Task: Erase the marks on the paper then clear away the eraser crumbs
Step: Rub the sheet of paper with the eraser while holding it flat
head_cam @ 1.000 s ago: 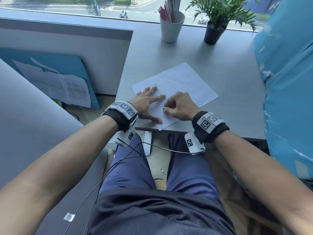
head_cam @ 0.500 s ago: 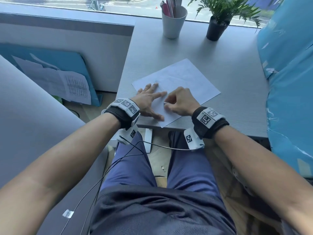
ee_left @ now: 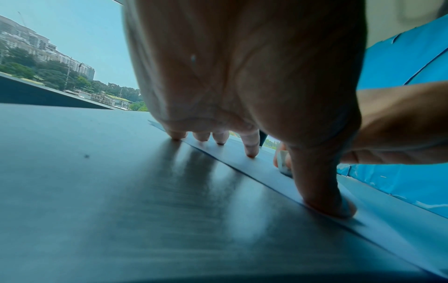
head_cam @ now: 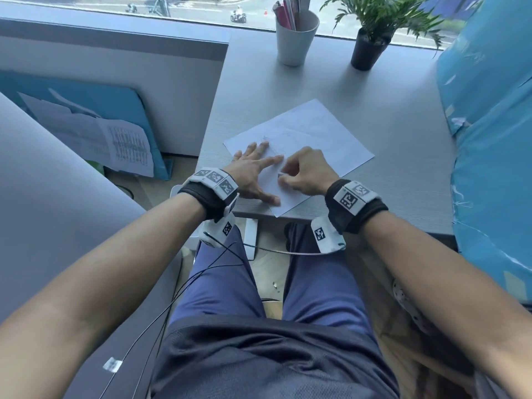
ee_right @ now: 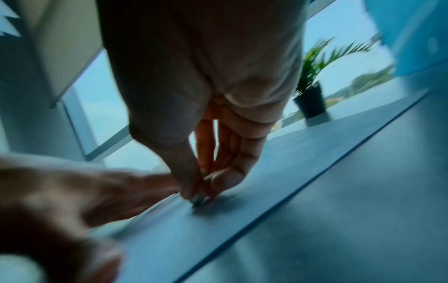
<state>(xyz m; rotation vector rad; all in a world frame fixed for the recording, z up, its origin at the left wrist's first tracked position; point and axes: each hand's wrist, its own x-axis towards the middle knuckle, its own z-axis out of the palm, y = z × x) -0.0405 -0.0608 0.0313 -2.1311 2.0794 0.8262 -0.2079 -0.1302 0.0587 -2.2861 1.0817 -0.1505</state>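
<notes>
A white sheet of paper (head_cam: 313,139) with faint pencil marks lies askew near the front edge of the grey desk (head_cam: 388,180). My left hand (head_cam: 253,174) lies flat with spread fingers on the paper's near left part, pressing it down; its fingertips (ee_left: 251,151) show in the left wrist view. My right hand (head_cam: 305,174) pinches a small white eraser (head_cam: 281,175) against the paper, just right of the left index finger. The eraser (ee_left: 282,162) shows behind my left thumb. In the blurred right wrist view, the eraser tip (ee_right: 197,200) touches the paper (ee_right: 242,210).
A white cup (head_cam: 295,38) of pens and a potted plant (head_cam: 371,38) stand at the desk's back by the window. A blue covered object (head_cam: 492,156) borders the desk on the right. Papers on a blue folder (head_cam: 115,142) lean on the wall at left.
The right hand with the eraser has shifted slightly over the paper beside the left index finger. The left hand has stayed flat on the sheet. The head view has tilted a little.
</notes>
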